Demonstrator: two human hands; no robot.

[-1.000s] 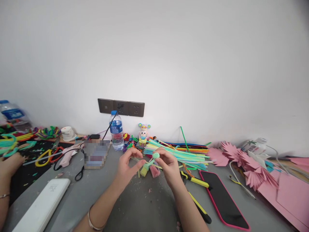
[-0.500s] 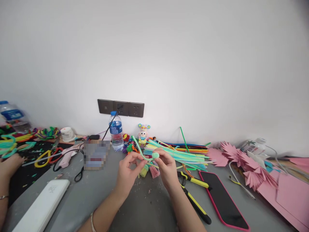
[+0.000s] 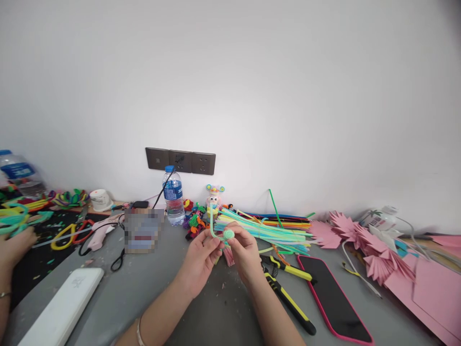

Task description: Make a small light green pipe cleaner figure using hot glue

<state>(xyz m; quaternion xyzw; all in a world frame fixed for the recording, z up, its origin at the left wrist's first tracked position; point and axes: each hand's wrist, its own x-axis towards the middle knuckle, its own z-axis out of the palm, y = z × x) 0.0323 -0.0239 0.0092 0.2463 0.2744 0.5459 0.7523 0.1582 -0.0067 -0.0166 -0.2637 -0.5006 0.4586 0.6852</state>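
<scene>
Between my two hands is a mint-green pipe cleaner [image 3: 228, 234], wound into a small flat coil at one end. Its free end rises and curves up on the left. My right hand [image 3: 244, 251] pinches the coil between thumb and fingers. My left hand [image 3: 202, 258] is closed on the stem just left of the coil. Behind the hands lies a bundle of pastel pipe cleaners [image 3: 266, 228]. A small doll-like figure [image 3: 213, 197] with big eyes stands at the wall, partly covered by the raised stem.
Yellow-black pliers [image 3: 290, 300] and a pink-cased phone [image 3: 336, 298] lie at right, beside folded pink paper [image 3: 385, 254]. A water bottle [image 3: 173, 197] stands by the wall. At left are a white power bank [image 3: 66, 305], a pink glue gun [image 3: 99, 236] and another person's hand [image 3: 19, 247].
My left hand has moved right, closer to the coil, and its fingers have closed up. The free stem now stands more upright. The coil has shifted slightly left.
</scene>
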